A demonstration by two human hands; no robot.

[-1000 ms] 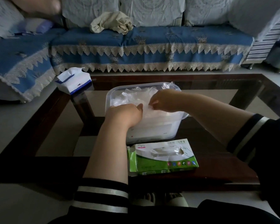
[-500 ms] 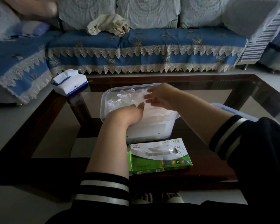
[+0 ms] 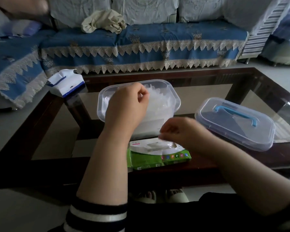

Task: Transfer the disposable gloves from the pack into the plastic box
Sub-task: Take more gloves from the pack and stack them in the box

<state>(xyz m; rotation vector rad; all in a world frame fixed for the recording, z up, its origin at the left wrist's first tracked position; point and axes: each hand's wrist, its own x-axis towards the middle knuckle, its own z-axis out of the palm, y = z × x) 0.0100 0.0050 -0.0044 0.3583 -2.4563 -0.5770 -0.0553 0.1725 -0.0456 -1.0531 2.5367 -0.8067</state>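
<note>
While both hands work over the table (image 3: 241,77), state per item:
left hand: the left hand (image 3: 125,108) sits over the box (image 3: 174,97), fingers curled in toward the palm, knuckles up; whether it has hold of gloves cannot be told.
right hand: the right hand (image 3: 179,131) hovers just above the pack (image 3: 157,154), fingertips pinched together at the slot; blurred, looks to pinch a bit of clear film, not certain.
gloves: a heap of clear gloves (image 3: 157,101) lies inside the box, partly under the left hand; more show through the pack's top opening.
box: clear, open, mid-table, just behind the pack.
pack: green and white, at the near edge of the table, touching or nearly touching the box's front wall.
lid: clear lid (image 3: 234,124) with a blue handle, flat on the table, right of the box, apart from it.
tissues: white and blue tissue pack (image 3: 65,84) at the far left corner.
beyond the table: blue sofa (image 3: 140,41) with lace trim, beige cloth (image 3: 104,21) bunched on the seat.
</note>
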